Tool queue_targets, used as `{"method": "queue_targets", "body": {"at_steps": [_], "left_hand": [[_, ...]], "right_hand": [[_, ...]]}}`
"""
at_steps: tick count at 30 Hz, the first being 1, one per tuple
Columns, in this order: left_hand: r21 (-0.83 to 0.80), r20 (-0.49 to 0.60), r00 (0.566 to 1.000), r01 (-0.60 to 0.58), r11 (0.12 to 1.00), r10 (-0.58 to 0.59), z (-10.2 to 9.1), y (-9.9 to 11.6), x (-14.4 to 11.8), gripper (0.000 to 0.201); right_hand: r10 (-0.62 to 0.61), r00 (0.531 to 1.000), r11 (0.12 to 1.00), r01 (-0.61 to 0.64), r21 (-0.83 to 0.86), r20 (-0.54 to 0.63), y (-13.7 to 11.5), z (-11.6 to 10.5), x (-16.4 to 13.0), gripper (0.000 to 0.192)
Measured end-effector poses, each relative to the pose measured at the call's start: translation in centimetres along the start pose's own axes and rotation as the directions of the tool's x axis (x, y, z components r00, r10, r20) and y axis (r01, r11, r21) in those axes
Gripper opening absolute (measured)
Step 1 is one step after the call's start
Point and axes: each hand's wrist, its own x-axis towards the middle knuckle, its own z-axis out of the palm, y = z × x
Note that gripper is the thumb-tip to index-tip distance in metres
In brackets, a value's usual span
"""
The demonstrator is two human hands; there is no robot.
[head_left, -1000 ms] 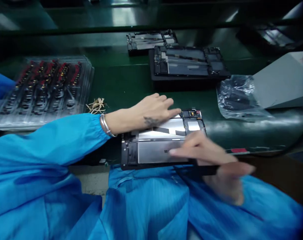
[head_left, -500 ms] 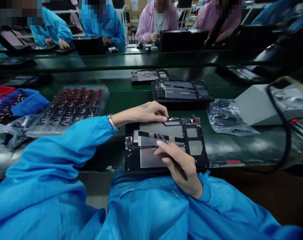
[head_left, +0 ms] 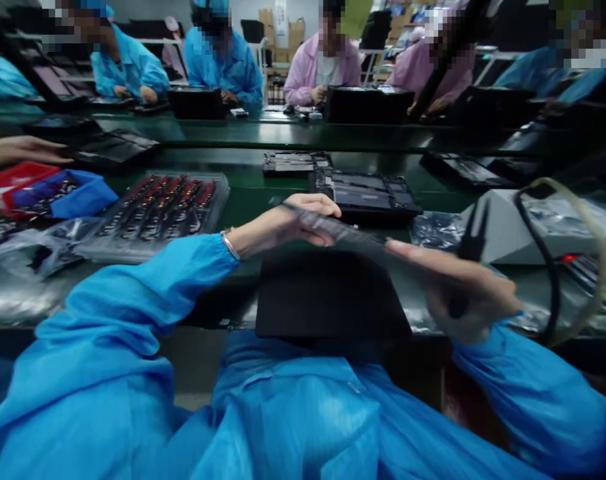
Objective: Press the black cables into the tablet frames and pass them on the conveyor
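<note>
My left hand (head_left: 303, 220) grips the left end of a tablet frame (head_left: 347, 233), which is lifted off the table and blurred, seen almost edge-on. My right hand (head_left: 463, 293) holds black tweezers (head_left: 475, 233) pointing up, and its forefinger reaches to the frame's right end. Under the frame lies a black pad (head_left: 327, 297) at the table's near edge. Blue sleeves cover both my arms.
A clear tray of red and black parts (head_left: 157, 207) lies at left, beside a blue bin (head_left: 77, 193). Two more tablet frames (head_left: 367, 190) rest on the green belt (head_left: 243, 190). A grey box (head_left: 513, 227) and a looped cable (head_left: 547, 267) are at right. Another person's hand (head_left: 23, 150) reaches in far left; people work opposite.
The tablet frame lay flat on the pad with both hands on it; now it is lifted and tilted. My right hand moved right and up with the tool. The camera tipped upward.
</note>
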Motion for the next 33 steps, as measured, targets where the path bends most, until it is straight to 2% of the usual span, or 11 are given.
{"method": "queue_targets", "body": {"at_steps": [1,3,5,7,10,14,16,21,28,31,33], "left_hand": [[-0.087,-0.008,1.000,-0.017,0.996,0.016,0.4,-0.1,-0.6,0.033],[-0.172,-0.021,0.997,-0.074,0.982,0.072,1.3,0.1,-1.9,0.043],[-0.113,-0.049,0.988,-0.151,0.982,0.146,2.0,0.5,-3.0,0.047],[0.015,-0.109,0.970,-0.217,0.976,0.217,2.6,0.8,-3.8,0.045],[0.124,-0.221,0.941,-0.234,0.964,0.257,3.2,0.8,-4.3,0.039],[-0.051,-0.273,0.953,-0.153,0.987,0.133,3.3,-0.4,-4.1,0.043],[-0.128,-0.282,0.957,-0.107,0.986,0.067,3.2,-1.2,-3.9,0.046],[-0.194,-0.301,0.951,0.008,0.981,-0.068,2.9,-2.6,-3.3,0.051],[-0.230,-0.311,0.930,0.129,0.965,-0.198,2.6,-3.0,-2.8,0.050],[-0.241,-0.309,0.928,0.135,0.961,-0.208,2.6,-3.2,-2.8,0.049],[-0.236,-0.312,0.926,0.143,0.961,-0.214,2.7,-3.3,-2.8,0.048]], "right_hand": [[0.030,0.990,1.000,-0.030,0.003,-0.138,-0.2,0.4,0.3,0.023],[0.110,0.914,0.993,-0.085,0.081,-0.390,-0.8,1.2,1.2,0.014],[0.312,0.820,0.941,-0.194,0.279,-0.481,-1.7,1.8,2.3,0.009],[0.509,0.786,0.817,-0.312,0.485,-0.351,-2.6,1.9,3.2,0.014],[0.691,0.713,0.621,-0.501,0.602,-0.119,-3.4,1.5,3.7,0.013],[0.770,0.638,0.525,-0.650,0.549,0.019,-3.3,1.2,3.3,0.016],[0.766,0.633,0.499,-0.695,0.518,0.112,-2.9,1.3,3.1,0.015],[0.651,0.694,0.549,-0.711,0.440,0.308,-1.1,1.8,2.5,0.015],[0.695,0.619,0.457,-0.773,0.440,0.365,0.3,2.2,2.0,0.016],[0.671,0.642,0.498,-0.761,0.415,0.371,0.0,2.4,2.2,0.014],[0.618,0.709,0.606,-0.705,0.369,0.339,-0.2,2.5,2.5,0.017]]}}
